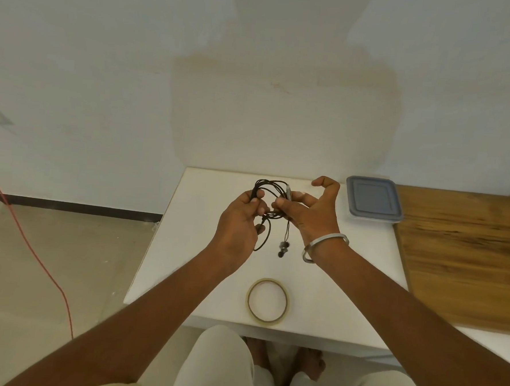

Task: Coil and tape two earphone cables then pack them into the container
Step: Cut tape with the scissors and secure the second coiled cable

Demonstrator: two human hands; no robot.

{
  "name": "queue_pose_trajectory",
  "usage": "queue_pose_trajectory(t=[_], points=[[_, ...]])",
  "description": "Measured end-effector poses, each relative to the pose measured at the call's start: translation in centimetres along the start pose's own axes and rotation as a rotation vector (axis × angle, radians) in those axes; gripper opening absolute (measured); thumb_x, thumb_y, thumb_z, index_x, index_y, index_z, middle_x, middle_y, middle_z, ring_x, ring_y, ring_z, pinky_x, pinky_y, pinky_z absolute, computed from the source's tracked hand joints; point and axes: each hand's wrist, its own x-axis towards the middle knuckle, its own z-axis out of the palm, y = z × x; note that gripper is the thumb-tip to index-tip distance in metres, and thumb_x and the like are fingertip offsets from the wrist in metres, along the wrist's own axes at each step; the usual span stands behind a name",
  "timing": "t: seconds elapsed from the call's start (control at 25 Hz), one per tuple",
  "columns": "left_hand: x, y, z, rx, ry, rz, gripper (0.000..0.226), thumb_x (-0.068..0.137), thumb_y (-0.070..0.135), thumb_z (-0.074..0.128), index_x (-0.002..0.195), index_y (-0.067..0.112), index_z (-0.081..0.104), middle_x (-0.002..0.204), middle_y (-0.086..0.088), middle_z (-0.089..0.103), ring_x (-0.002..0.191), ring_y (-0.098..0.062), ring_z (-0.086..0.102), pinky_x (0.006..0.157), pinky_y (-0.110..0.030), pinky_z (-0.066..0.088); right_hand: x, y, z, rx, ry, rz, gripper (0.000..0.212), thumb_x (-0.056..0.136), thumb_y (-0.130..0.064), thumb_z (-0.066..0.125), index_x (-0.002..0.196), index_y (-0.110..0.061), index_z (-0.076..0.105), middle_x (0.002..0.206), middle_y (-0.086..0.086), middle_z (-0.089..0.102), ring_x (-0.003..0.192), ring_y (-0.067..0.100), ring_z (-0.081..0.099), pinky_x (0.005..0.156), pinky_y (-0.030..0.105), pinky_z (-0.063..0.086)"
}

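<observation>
Cable: tangled black earphone cable (pixel 273 191) held above the white table (pixel 196 249), earbuds (pixel 283 249) dangling blurred.
Left hand (pixel 239 230): fingers curled, pinching the loops.
Right hand (pixel 309 211): thumb and forefinger pinch the cable; other fingers spread.
Container: lidded grey plastic container (pixel 373 198), far right.
Tape: clear tape roll (pixel 267 301), near edge.
Hidden: second cable not distinguishable.
</observation>
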Motion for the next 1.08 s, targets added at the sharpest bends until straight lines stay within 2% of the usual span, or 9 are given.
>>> queue_pose_trajectory(t=[0.12, 0.2, 0.32, 0.48, 0.56, 0.64, 0.72, 0.96, 1.08], points=[[0.4, 0.4, 0.4, 0.159, 0.033, -0.015, 0.028, 0.101, 0.011, 0.035, 0.092, 0.023, 0.058, 0.065, 0.007, 0.042, 0.074, -0.010, 0.043, 0.069, -0.029, 0.030, 0.0, -0.1, -0.2, -0.071, -0.051, -0.061, 0.059, 0.075, 0.001, 0.072, 0.107, -0.024, 0.030, 0.102, 0.016, 0.061, 0.077, 0.024, 0.067, 0.077, 0.033, 0.059], [0.6, 0.8, 0.3, 0.286, 0.044, -0.010, 0.029, 0.098, 0.008, 0.034, 0.093, 0.023, 0.058, 0.068, 0.007, 0.042, 0.074, -0.010, 0.041, 0.068, -0.028, 0.030, -0.1, -0.3, -0.5, -0.143, -0.097, -0.141, 0.053, 0.078, -0.009, 0.072, 0.109, -0.024, 0.031, 0.111, 0.008, 0.058, 0.086, 0.021, 0.067, 0.077, 0.025, 0.056], [0.9, 1.4, 0.1, 0.440, 0.049, -0.006, 0.028, 0.096, 0.008, 0.035, 0.093, 0.026, 0.056, 0.077, 0.006, 0.045, 0.078, -0.012, 0.041, 0.070, -0.028, 0.032, 0.0, -0.5, -0.9, -0.260, -0.068, -0.280, 0.034, 0.084, -0.016, 0.065, 0.108, -0.021, 0.041, 0.114, 0.000, 0.053, 0.104, 0.008, 0.059, 0.082, 0.010, 0.048], [1.1, 1.7, -0.2, 0.559, 0.038, -0.020, 0.025, 0.094, 0.008, 0.037, 0.094, 0.027, 0.054, 0.085, 0.006, 0.048, 0.081, -0.013, 0.042, 0.071, -0.028, 0.035, 0.1, -0.9, -1.1, -0.289, -0.046, -0.342, 0.010, 0.086, -0.015, 0.063, 0.091, -0.023, 0.057, 0.115, 0.006, 0.056, 0.104, 0.004, 0.057, 0.075, 0.001, 0.042], [1.2, 1.7, -0.4, 0.592, 0.006, -0.014, 0.022, 0.092, 0.011, 0.039, 0.093, 0.026, 0.054, 0.084, 0.006, 0.049, 0.080, -0.013, 0.043, 0.072, -0.029, 0.036, 0.6, -0.7, -1.5, -0.339, -0.152, -0.321, 0.006, 0.084, -0.017, 0.065, 0.089, -0.019, 0.061, 0.113, 0.005, 0.058, 0.103, 0.004, 0.056, 0.079, 0.008, 0.046], [1.3, 1.9, -0.6, 0.594, -0.064, -0.002, 0.018, 0.083, 0.020, 0.042, 0.093, 0.025, 0.056, 0.079, 0.006, 0.049, 0.078, -0.013, 0.044, 0.073, -0.029, 0.037, 1.1, -0.3, -1.9, -0.437, -0.299, -0.286, 0.009, 0.082, -0.023, 0.068, 0.089, -0.021, 0.064, 0.114, -0.003, 0.058, 0.109, 0.005, 0.054, 0.090, 0.031, 0.051], [1.4, 2.2, -0.9, 0.623, -0.143, -0.001, 0.020, 0.078, 0.025, 0.041, 0.092, 0.024, 0.056, 0.078, 0.006, 0.049, 0.078, -0.013, 0.045, 0.074, -0.030, 0.037, 1.4, -0.1, -2.2, -0.489, -0.393, -0.248, 0.014, 0.080, -0.023, 0.070, 0.092, -0.024, 0.063, 0.114, -0.008, 0.060, 0.113, 0.004, 0.054, 0.094, 0.042, 0.050], [1.8, 2.8, -1.5, 0.685, -0.259, 0.018, 0.019, 0.093, 0.016, 0.039, 0.089, 0.025, 0.054, 0.078, 0.004, 0.048, 0.077, -0.015, 0.041, 0.072, -0.031, 0.034, 1.3, -0.7, -2.0, -0.389, -0.489, -0.226, 0.030, 0.077, -0.004, 0.071, 0.092, -0.012, 0.047, 0.101, 0.023, 0.060, 0.093, 0.012, 0.064, 0.082, 0.030, 0.054], [1.9, 3.2, -1.5, 0.724, -0.195, 0.038, 0.024, 0.099, 0.009, 0.034, 0.091, 0.022, 0.052, 0.080, 0.002, 0.048, 0.080, -0.016, 0.042, 0.072, -0.030, 0.035, 1.1, -0.4, -2.0, -0.319, -0.466, -0.195, 0.018, 0.080, -0.012, 0.070, 0.088, -0.017, 0.055, 0.100, 0.011, 0.062, 0.093, 0.012, 0.063, 0.084, 0.030, 0.052]])
